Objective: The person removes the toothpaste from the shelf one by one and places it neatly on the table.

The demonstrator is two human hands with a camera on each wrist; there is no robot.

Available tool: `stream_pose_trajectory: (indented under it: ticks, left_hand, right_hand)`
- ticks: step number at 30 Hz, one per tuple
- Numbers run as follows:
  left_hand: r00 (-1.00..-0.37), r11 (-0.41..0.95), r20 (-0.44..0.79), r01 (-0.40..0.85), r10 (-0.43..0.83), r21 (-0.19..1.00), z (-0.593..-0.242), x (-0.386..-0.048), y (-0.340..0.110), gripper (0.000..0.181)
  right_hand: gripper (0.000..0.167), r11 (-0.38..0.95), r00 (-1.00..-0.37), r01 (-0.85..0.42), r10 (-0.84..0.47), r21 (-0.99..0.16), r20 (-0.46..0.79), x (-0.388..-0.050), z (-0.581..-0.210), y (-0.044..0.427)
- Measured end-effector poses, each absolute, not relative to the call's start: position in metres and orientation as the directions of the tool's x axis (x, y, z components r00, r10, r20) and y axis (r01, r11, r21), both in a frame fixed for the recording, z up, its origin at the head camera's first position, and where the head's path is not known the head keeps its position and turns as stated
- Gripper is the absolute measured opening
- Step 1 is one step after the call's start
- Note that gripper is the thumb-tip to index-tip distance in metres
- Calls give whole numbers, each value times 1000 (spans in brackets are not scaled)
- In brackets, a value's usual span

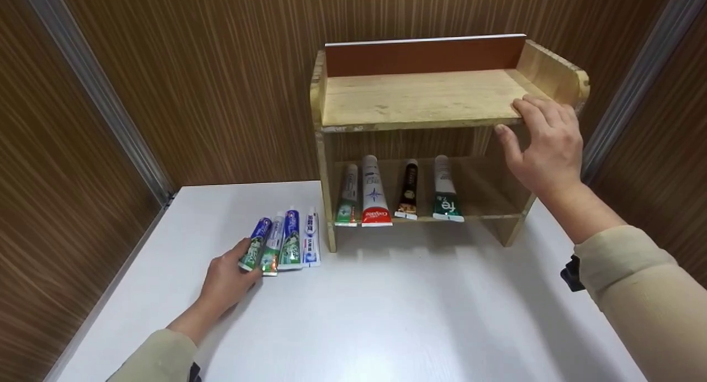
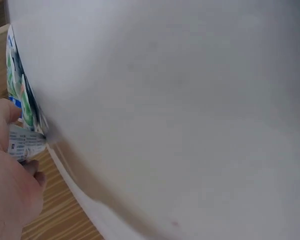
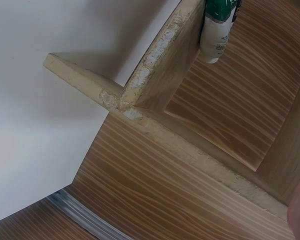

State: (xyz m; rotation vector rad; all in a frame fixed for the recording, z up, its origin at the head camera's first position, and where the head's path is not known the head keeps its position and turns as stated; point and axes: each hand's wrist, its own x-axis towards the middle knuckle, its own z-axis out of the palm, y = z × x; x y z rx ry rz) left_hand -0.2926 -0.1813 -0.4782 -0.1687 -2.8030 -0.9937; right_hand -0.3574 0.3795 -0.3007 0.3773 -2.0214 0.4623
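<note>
My left hand [image 1: 229,277] pinches the lower end of a blue and green toothpaste tube [image 1: 257,244], the leftmost of a row on the table. The left wrist view shows the tube's pale printed back [image 2: 26,142] between thumb and fingers. Beside it lie a white and green tube [image 1: 273,244], another blue and green tube [image 1: 291,238] and a white and blue tube [image 1: 311,241]. My right hand [image 1: 549,142] grips the front edge of the wooden shelf's [image 1: 420,97] top board near its right end, fingers above and thumb lower at the edge.
On the lower board stand apart a green and white tube [image 1: 348,197], a red and white Colgate tube [image 1: 375,194], a black tube [image 1: 409,189] and a dark green and white tube [image 1: 445,189]. The shelf stands on a white table [image 1: 375,310] against wood-grain walls [image 1: 221,84].
</note>
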Motion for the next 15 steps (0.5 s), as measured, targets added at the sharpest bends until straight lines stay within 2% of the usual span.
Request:
stream_pose_trajectory:
  ticks: [15]
  left_hand:
    - [-994, 761, 47, 103, 95, 640, -480, -291, -186, 81]
  right_hand:
    - [46, 887, -487, -431, -71, -168, 871, -355, -299, 382]
